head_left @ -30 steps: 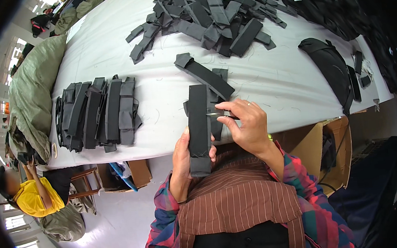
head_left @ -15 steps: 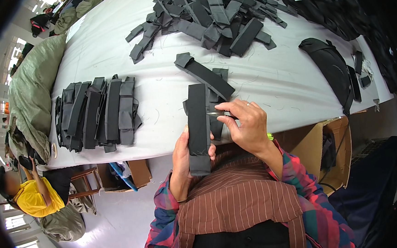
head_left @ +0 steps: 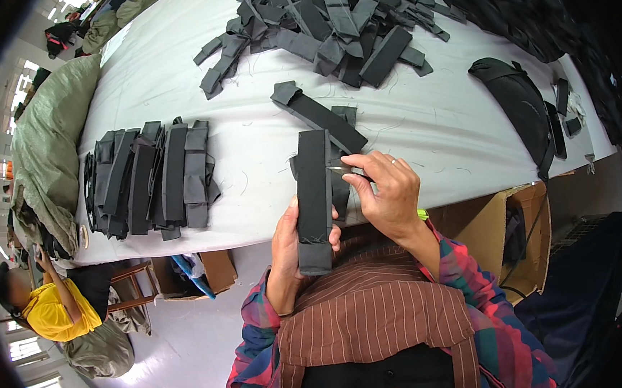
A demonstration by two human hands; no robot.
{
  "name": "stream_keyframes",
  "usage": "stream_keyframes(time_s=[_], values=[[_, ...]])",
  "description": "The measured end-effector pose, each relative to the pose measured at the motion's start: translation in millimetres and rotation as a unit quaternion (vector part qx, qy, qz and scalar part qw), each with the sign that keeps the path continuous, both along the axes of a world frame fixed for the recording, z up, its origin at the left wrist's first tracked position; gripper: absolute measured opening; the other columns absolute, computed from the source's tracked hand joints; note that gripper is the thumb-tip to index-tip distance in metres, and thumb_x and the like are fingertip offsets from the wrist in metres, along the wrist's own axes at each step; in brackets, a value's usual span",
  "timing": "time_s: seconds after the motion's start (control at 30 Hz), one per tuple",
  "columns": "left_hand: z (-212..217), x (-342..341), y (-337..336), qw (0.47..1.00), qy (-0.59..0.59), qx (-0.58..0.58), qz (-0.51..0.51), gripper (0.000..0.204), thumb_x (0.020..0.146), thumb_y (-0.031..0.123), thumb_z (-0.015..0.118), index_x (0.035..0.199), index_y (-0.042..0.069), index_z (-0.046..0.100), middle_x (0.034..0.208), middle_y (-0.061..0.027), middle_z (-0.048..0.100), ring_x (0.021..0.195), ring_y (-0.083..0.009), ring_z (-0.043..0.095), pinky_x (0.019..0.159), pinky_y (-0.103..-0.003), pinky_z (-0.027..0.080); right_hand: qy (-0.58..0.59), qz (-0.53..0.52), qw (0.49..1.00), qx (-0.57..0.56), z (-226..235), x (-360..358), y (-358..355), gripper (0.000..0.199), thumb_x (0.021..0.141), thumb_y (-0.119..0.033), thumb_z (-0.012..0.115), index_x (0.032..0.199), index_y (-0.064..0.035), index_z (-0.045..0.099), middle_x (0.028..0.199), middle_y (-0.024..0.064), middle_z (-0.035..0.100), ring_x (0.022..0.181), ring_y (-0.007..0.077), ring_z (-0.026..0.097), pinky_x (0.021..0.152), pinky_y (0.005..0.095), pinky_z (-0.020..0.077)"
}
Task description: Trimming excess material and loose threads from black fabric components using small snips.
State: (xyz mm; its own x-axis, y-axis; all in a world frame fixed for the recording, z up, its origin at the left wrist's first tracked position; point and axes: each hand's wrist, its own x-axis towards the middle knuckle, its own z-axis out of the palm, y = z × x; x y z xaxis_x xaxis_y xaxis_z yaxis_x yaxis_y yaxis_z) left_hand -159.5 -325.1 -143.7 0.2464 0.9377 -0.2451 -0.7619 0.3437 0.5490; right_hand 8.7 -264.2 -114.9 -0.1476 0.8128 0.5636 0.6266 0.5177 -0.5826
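A long dark grey fabric strip (head_left: 313, 186), with loose threads near its lower end, is held nearly upright by my left hand (head_left: 287, 239). The thumb wraps its left side and fingertips show at its right edge. My right hand (head_left: 390, 192) pinches a small pointed metal tool (head_left: 338, 169), mostly hidden in the fingers. Its bright tip lies at the strip's right edge. Just beyond, another strip (head_left: 327, 121) lies slanted on the white-covered table (head_left: 251, 162), over a further grey piece (head_left: 343, 112) that runs down behind my hands.
Rows of similar strips (head_left: 148, 180) lie at the left; a loose heap (head_left: 328, 30) covers the far middle. Black fabric (head_left: 514, 100) and a phone (head_left: 555, 130) sit to the right. A cardboard box (head_left: 528, 251) stands below the edge. A person in yellow (head_left: 59, 309) sits at the left.
My right hand has risen slightly, taking the metal tip a little higher along the strip's right edge. The strip and left hand have shifted slightly right.
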Motion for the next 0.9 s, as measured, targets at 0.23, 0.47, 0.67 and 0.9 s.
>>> stream_keyframes(time_s=[0.23, 0.47, 0.67, 0.9], values=[[19, 6, -2, 0.998, 0.049, 0.015, -0.038, 0.052, 0.093, 0.028, 0.053, 0.135, 0.004, 0.033, 0.120, -0.0179, 0.050, 0.079, -0.0228, 0.061, 0.061, -0.034, 0.055, -0.003, -0.029, 1.000, -0.005, -9, 5, 12, 0.011, 0.077, -0.011, 0.070, 0.088, -0.0099, 0.067, 0.074, 0.0046, 0.064, 0.065, 0.0226, 0.060, 0.059, 0.0310, 0.0426], [9, -2, -8, 0.992, 0.087, 0.043, -0.087, 0.062, 0.078, -0.005, 0.061, 0.135, 0.001, 0.037, 0.118, -0.0152, 0.056, 0.087, -0.0190, 0.061, 0.079, -0.030, 0.050, 0.185, 0.063, 0.965, -0.175, -2, 9, 3, 0.014, 0.078, -0.011, 0.069, 0.091, -0.0071, 0.066, 0.081, 0.0073, 0.067, 0.067, 0.0206, 0.064, 0.059, 0.0297, 0.0482], [1, -4, -5, 0.989, 0.145, -0.032, 0.006, 0.041, 0.079, -0.008, 0.058, 0.118, -0.002, 0.047, 0.102, -0.0127, 0.063, 0.088, -0.0181, 0.063, 0.081, -0.029, 0.051, 0.121, 0.173, 0.952, -0.222, -2, 3, -25, 0.016, 0.077, -0.005, 0.068, 0.093, -0.0022, 0.066, 0.083, 0.0099, 0.067, 0.066, 0.0193, 0.064, 0.061, 0.0276, 0.0489], [16, -6, -8, 0.991, 0.113, -0.017, -0.068, 0.051, 0.074, -0.011, 0.053, 0.122, -0.001, 0.042, 0.102, -0.0120, 0.059, 0.088, -0.0215, 0.064, 0.081, -0.032, 0.052, 0.032, 0.165, 0.979, -0.112, -9, -8, -27, 0.016, 0.071, -0.007, 0.072, 0.086, -0.0055, 0.067, 0.071, 0.0073, 0.063, 0.063, 0.0250, 0.060, 0.056, 0.0342, 0.0439]])
